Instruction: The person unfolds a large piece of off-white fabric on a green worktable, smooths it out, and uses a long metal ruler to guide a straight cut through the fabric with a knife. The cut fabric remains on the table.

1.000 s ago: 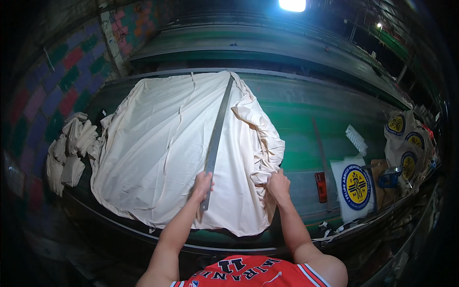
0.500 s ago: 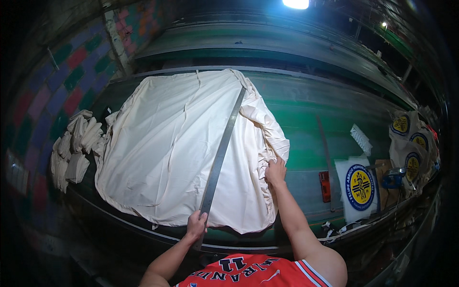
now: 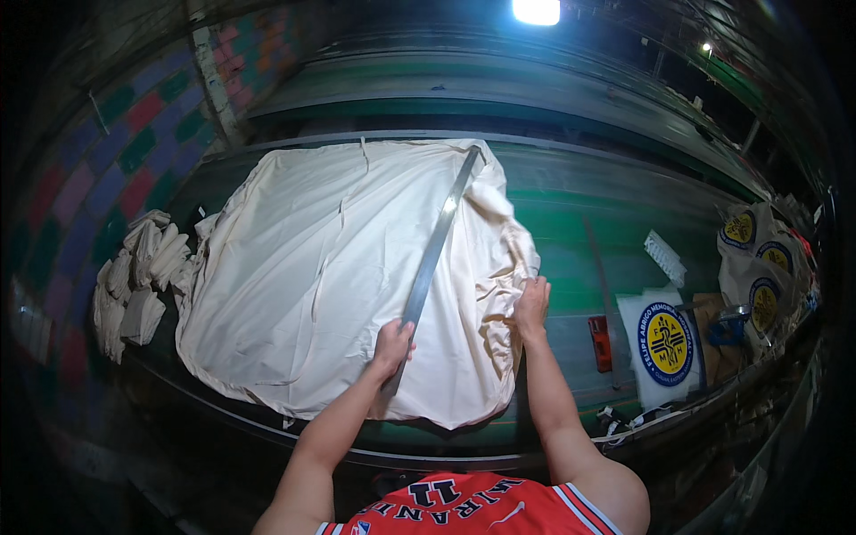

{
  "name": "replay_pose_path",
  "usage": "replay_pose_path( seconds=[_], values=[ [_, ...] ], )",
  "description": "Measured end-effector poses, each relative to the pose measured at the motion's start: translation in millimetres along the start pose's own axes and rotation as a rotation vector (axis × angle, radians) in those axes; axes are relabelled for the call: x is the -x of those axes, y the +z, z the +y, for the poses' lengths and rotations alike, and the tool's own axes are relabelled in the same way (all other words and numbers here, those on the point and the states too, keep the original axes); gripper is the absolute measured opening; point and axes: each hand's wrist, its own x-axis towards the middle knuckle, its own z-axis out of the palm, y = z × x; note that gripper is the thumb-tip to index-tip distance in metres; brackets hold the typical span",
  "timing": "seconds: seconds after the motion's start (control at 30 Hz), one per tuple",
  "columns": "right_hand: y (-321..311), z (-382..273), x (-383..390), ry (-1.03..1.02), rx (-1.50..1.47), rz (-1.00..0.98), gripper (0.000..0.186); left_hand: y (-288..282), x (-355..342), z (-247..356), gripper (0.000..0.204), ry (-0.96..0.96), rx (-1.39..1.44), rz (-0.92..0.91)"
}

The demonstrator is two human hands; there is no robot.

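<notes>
A large cream cloth with ties or cords across it is spread on a long green table. Over it, on a slant from near me to the far edge, lies a long metal ruler. My left hand is closed round the ruler near its close end. At the cloth's bunched, wrinkled right side, my right hand grips the edge, its fingers curled against the fabric.
Folded cream cloths are piled at the left. To the right lie a red tool, a white sheet with a round blue-and-yellow emblem, a pale tray-like piece and printed cream bags. Cords run along the near edge.
My left hand has pushed the ruler away from me and slightly right. My right hand has shifted a little farther and to the right, and the cloth's right side is more rumpled.
</notes>
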Motion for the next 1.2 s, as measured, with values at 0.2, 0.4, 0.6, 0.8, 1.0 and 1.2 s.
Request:
replay_pose_path(
  seconds=[0.2, 0.4, 0.6, 0.8, 1.0, 1.2],
  values=[
    [-35.2, 17.5, -7.5, 0.186, 0.192, 0.191, 0.035, 32.2, -70.3, 32.7, 0.022, -0.003, -0.060, 0.013],
    [-35.7, 31.0, 13.1, 0.375, 0.445, -0.088, 0.043, 34.6, -84.4, 33.0, 0.025, -0.090, -0.076, 0.011],
    [-6.6, -11.0, 64.4, -0.179, -0.042, -0.135, 0.016, 22.4, -61.7, 7.2, 0.026, -0.169, -0.123, -0.027],
    [-25.5, -38.2, 122.8, -0.485, -0.251, -0.754, 0.030, 7.2, 5.6, -5.7, 0.025, -0.216, -0.073, -0.028],
    [-65.8, -5.1, 124.2, -0.278, -0.023, -0.684, 0.037, -11.3, 82.5, -14.6, 0.025, -0.332, 0.054, -0.082],
    [-92.1, -16.5, 100.0, -0.110, 0.200, -1.161, 0.031, -17.6, 87.0, -40.0, 0.025, -0.251, -0.099, -0.123]
  ],
)
